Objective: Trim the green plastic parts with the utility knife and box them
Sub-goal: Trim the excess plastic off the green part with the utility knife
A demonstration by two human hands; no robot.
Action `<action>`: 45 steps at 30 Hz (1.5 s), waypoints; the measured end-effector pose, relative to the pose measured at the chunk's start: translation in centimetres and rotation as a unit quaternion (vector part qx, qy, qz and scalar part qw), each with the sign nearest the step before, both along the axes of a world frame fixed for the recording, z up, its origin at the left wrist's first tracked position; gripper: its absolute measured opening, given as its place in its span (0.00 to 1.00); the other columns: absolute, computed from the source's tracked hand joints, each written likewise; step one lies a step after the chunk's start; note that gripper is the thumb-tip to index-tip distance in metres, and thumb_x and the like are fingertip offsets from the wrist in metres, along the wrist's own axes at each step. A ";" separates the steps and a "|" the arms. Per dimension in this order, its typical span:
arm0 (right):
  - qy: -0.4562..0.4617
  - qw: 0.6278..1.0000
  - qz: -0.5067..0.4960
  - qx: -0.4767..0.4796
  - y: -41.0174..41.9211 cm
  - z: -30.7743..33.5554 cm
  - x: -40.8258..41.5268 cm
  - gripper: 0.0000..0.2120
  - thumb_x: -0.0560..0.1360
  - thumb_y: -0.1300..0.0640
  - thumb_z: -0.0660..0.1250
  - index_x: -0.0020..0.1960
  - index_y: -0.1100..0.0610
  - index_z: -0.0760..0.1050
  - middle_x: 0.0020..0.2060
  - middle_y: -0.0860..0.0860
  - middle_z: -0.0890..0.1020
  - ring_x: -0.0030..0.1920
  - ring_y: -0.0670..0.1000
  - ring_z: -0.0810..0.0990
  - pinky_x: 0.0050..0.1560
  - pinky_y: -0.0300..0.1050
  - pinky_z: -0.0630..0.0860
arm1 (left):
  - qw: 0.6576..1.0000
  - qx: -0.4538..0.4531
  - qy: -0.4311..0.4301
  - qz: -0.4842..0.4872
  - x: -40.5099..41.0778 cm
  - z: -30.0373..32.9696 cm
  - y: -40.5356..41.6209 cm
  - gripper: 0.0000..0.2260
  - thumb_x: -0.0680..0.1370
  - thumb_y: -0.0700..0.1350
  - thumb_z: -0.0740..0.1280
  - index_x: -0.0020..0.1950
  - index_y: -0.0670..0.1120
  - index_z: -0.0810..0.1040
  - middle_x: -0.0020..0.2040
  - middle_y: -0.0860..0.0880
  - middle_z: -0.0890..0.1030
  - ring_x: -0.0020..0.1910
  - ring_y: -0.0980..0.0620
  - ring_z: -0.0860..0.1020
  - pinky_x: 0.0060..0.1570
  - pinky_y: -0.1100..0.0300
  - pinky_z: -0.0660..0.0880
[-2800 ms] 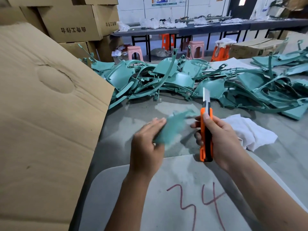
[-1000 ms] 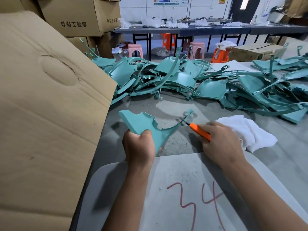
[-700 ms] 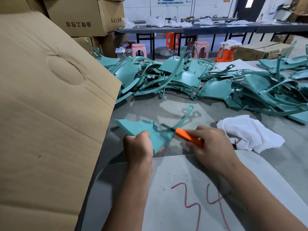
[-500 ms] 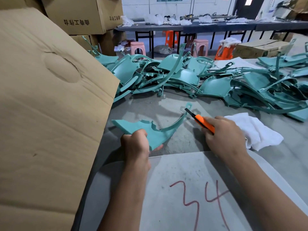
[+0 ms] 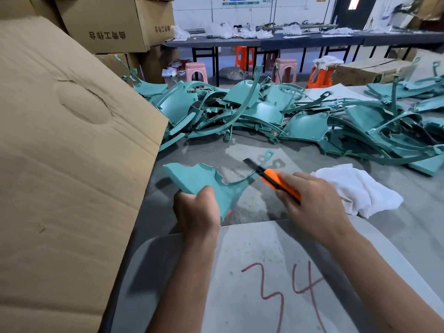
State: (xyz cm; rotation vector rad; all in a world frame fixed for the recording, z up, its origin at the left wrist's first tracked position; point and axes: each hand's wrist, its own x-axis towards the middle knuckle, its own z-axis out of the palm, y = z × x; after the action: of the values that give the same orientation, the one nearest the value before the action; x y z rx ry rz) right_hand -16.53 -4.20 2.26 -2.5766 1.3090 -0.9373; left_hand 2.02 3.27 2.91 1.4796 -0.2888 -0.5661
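My left hand (image 5: 197, 207) grips a flat green plastic part (image 5: 192, 177) by its near corner and holds it above the grey table (image 5: 408, 224). A thin curved arm of the part runs up to the right and ends in a small loop. My right hand (image 5: 312, 203) grips an orange utility knife (image 5: 276, 180); its dark blade lies against the part's thin arm. A big heap of green plastic parts (image 5: 264, 114) covers the far side of the table.
A large cardboard box flap (image 5: 72, 164) rises at my left, close to the held part. A white cloth (image 5: 355, 188) lies right of my right hand. A grey board marked "34" (image 5: 276, 272) sits under my forearms. Stacked cartons, stools and benches stand behind.
The knife has slid back and forth along the part's thin arm; since half a second ago the blade has drawn back down the arm toward me. My left hand keeps the part steady.
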 end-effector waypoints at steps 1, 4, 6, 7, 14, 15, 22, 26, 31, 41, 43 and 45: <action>0.006 1.000 0.014 0.007 0.6 -0.1 0.6 0.17 0.78 0.52 0.69 0.66 0.46 0.79 0.44 0.48 0.83 0.46 0.59 0.81 0.41 0.53 0.77 | 1.000 0.006 -0.027 0.002 -0.3 0.2 0.1 0.05 0.68 0.39 0.65 0.34 0.44 0.79 0.36 0.53 0.85 0.41 0.44 0.85 0.41 0.38 0.83; 0.034 0.998 0.046 0.008 1.5 -0.5 2.1 0.25 0.79 0.52 0.70 0.75 0.43 0.72 0.52 0.48 0.85 0.51 0.59 0.82 0.45 0.53 0.78 | 0.997 0.018 -0.070 0.012 -0.8 0.1 0.1 0.09 0.67 0.41 0.64 0.42 0.41 0.82 0.43 0.48 0.86 0.45 0.45 0.85 0.47 0.44 0.83; 0.035 0.998 0.059 0.015 1.7 -0.8 2.7 0.25 0.79 0.53 0.69 0.75 0.43 0.72 0.50 0.47 0.85 0.51 0.58 0.82 0.45 0.54 0.77 | 0.995 0.027 -0.093 0.026 -1.0 0.0 0.0 0.05 0.71 0.37 0.66 0.42 0.44 0.80 0.43 0.49 0.85 0.46 0.45 0.85 0.48 0.47 0.83; 0.035 0.998 0.058 0.019 1.7 -0.9 2.9 0.25 0.79 0.54 0.68 0.75 0.44 0.73 0.49 0.47 0.84 0.50 0.58 0.81 0.45 0.54 0.77 | 0.994 0.028 -0.097 0.028 -1.1 0.0 0.0 0.07 0.71 0.35 0.66 0.42 0.46 0.79 0.43 0.48 0.85 0.46 0.45 0.85 0.48 0.48 0.82; 0.044 0.999 -0.003 0.001 0.4 -1.2 1.6 0.16 0.78 0.50 0.65 0.65 0.43 0.79 0.40 0.49 0.82 0.44 0.60 0.81 0.37 0.52 0.75 | 0.996 0.022 -0.085 0.005 -0.6 -0.3 0.0 0.10 0.64 0.43 0.63 0.40 0.43 0.81 0.41 0.50 0.86 0.45 0.43 0.85 0.45 0.43 0.83; 0.047 0.998 -0.033 -0.005 -0.1 -1.3 1.3 0.15 0.79 0.49 0.64 0.64 0.43 0.79 0.39 0.50 0.81 0.43 0.60 0.80 0.36 0.51 0.73 | 0.995 0.022 -0.094 0.000 -0.6 -0.2 0.1 0.08 0.64 0.43 0.63 0.38 0.45 0.81 0.41 0.52 0.85 0.44 0.45 0.85 0.45 0.44 0.84; 0.010 0.999 0.014 -0.032 -0.3 -1.0 0.7 0.23 0.77 0.53 0.70 0.70 0.39 0.76 0.41 0.45 0.82 0.41 0.55 0.80 0.36 0.50 0.75 | 0.977 -0.002 -0.215 0.005 -1.1 0.0 0.5 0.05 0.69 0.39 0.65 0.41 0.46 0.78 0.35 0.59 0.80 0.36 0.51 0.82 0.32 0.67 0.75; 0.047 0.999 0.017 -0.013 -1.0 -1.8 0.5 0.19 0.79 0.50 0.63 0.68 0.39 0.77 0.42 0.46 0.83 0.46 0.58 0.82 0.38 0.51 0.75 | 0.954 -0.032 -0.297 -0.021 -0.7 -0.2 1.0 0.08 0.68 0.42 0.62 0.44 0.48 0.77 0.36 0.62 0.78 0.33 0.66 0.78 0.30 0.74 0.72; 0.034 0.988 -0.148 0.020 -2.9 -1.5 -2.0 0.19 0.79 0.53 0.66 0.69 0.42 0.78 0.46 0.53 0.84 0.49 0.61 0.81 0.41 0.53 0.76 | 0.924 -0.039 -0.381 -0.007 0.5 -0.5 1.2 0.15 0.70 0.41 0.64 0.53 0.41 0.82 0.41 0.54 0.79 0.37 0.53 0.79 0.34 0.62 0.79; 0.035 0.998 0.046 -0.005 -0.2 -1.8 2.2 0.22 0.79 0.53 0.69 0.71 0.38 0.75 0.45 0.47 0.76 0.45 0.58 0.79 0.40 0.52 0.76 | 0.905 -0.034 -0.423 -0.035 1.0 -0.9 1.0 0.10 0.70 0.41 0.64 0.47 0.43 0.82 0.37 0.53 0.81 0.38 0.52 0.81 0.32 0.64 0.76; 0.036 0.999 0.031 -0.008 -0.5 -1.9 1.7 0.21 0.79 0.53 0.68 0.70 0.37 0.76 0.43 0.47 0.76 0.44 0.58 0.79 0.38 0.50 0.73 | 0.901 -0.033 -0.430 -0.043 1.0 -1.0 1.1 0.08 0.70 0.41 0.64 0.45 0.44 0.81 0.36 0.52 0.81 0.36 0.51 0.81 0.31 0.57 0.79; 0.034 0.999 -0.016 0.008 -1.2 -1.9 1.0 0.18 0.79 0.50 0.65 0.67 0.38 0.78 0.42 0.48 0.75 0.45 0.59 0.79 0.37 0.50 0.72 | 0.898 -0.035 -0.437 -0.048 1.1 -1.1 1.3 0.07 0.71 0.41 0.65 0.45 0.45 0.80 0.35 0.52 0.80 0.35 0.52 0.81 0.30 0.56 0.79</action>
State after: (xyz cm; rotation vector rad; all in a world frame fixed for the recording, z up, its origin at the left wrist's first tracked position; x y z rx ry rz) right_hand -15.52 -5.40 0.34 -2.6038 1.3731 -0.8487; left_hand 3.12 4.55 1.82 1.5795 -1.0756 0.0771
